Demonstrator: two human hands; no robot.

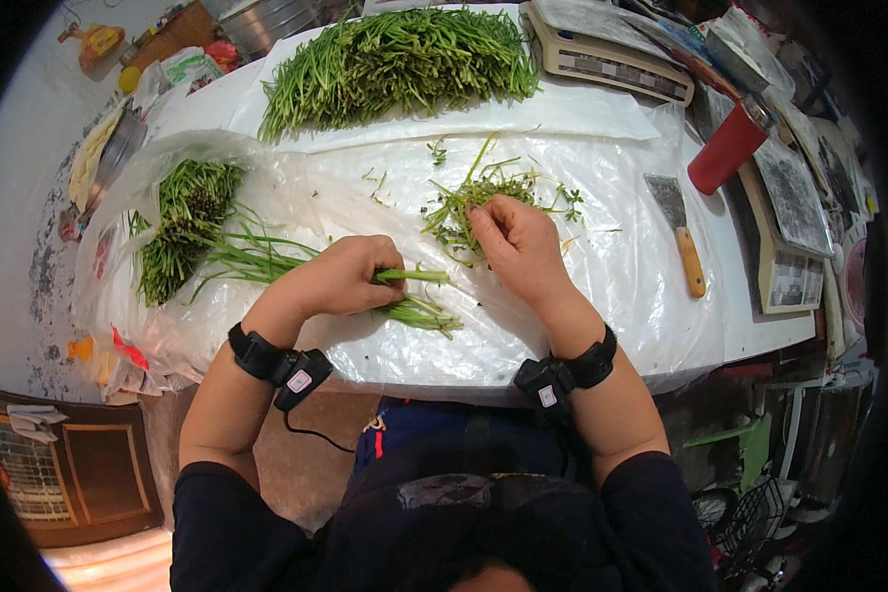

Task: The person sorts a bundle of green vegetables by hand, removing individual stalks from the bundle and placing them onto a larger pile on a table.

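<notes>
My left hand is closed around a few green stalks, probably garlic chives. Their pale cut ends point right, and their leaves trail left across the plastic sheet. Over a heap of trimmed scraps, my right hand has its thumb and fingertips drawn together; whether a scrap is between them is hidden. To the left, a thick bunch of chives lies partly inside the clear plastic bag. A larger pile of chives lies at the back of the table, stem ends towards me.
A scraper with a wooden handle lies on the sheet to the right. Beyond it stands a red flask. Two weighing scales, one at the back and one at the right, border the white table.
</notes>
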